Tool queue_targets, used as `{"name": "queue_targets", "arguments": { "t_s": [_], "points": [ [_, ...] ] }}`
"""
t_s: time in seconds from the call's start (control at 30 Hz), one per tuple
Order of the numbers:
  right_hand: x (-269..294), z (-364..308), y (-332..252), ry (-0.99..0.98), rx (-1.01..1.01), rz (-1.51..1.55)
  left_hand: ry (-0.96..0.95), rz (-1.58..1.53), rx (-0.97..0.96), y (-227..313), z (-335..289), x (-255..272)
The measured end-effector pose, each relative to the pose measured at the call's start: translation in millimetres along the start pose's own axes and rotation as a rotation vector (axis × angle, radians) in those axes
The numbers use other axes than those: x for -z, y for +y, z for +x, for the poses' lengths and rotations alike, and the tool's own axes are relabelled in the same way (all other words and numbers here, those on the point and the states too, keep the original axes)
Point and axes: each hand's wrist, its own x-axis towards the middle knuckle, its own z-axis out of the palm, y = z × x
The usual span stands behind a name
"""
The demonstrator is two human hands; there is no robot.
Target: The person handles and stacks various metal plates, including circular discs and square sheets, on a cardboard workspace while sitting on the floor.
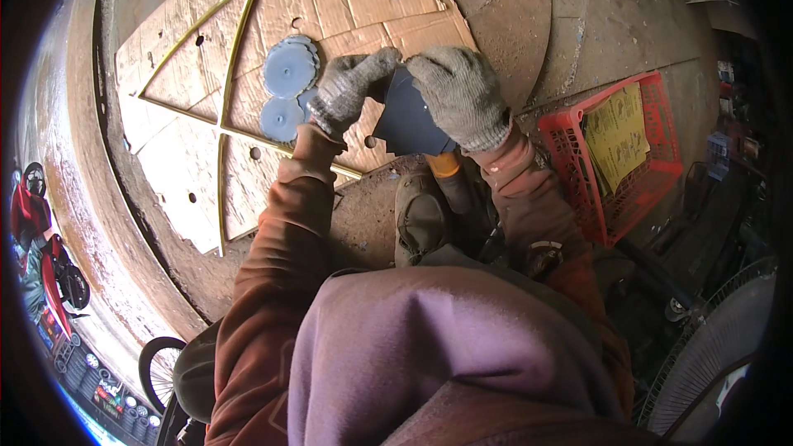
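Note:
My left hand (345,89), in a grey knitted glove, is closed on the upper left edge of a dark blue-grey sheet (408,120) that looks like sandpaper. My right hand (462,91), gloved alike, grips the same sheet from its right side, the fingers bent over its top. Both hands meet close together at the sheet's upper edge. Just left of my left hand, scallop-edged blue-grey discs (289,68) lie in overlapping piles on a cardboard sheet (363,0). Under the sheet shows a tool with a yellow-orange band (443,165), mostly hidden.
A gold-coloured metal frame (225,83) of crossed bars lies on the cardboard. At right stands a red plastic crate (570,173) holding yellow printed sheets (617,136). My shoe (420,219) is below the hands. A fan (710,363) stands lower right, and a red motorbike (54,272) far left.

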Motion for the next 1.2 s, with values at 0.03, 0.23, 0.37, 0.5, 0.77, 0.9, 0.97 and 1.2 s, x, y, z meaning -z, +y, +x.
{"name": "queue_targets", "arguments": {
  "t_s": [0.03,0.23,0.37,0.5,0.77,0.9,0.97,1.2],
  "points": [
    [0,0,0,0.001,0.001,-0.005,-0.015,0.016,0.012,0,2,3],
    [1,-1,-1,-0.031,-0.005,0.005,-0.091,0.040,0.008,-1,11,10],
    [1,-1,-1,-0.015,-0.008,0.013,-0.099,0.065,-0.009,2,11,9],
    [-3,-1,1,0.026,0.026,-0.007,-0.095,0.118,-0.011,4,10,10],
    [-2,1,1,-0.009,0.051,-0.018,-0.091,0.112,-0.022,1,9,10],
    [-4,0,2,-0.001,0.046,-0.001,-0.123,0.070,-0.012,3,7,11],
    [-4,0,2,-0.012,0.042,-0.005,-0.146,0.085,-0.013,5,7,11],
    [-6,3,1,-0.020,0.030,0.010,-0.114,0.213,-0.068,11,10,11]
  ]
}}
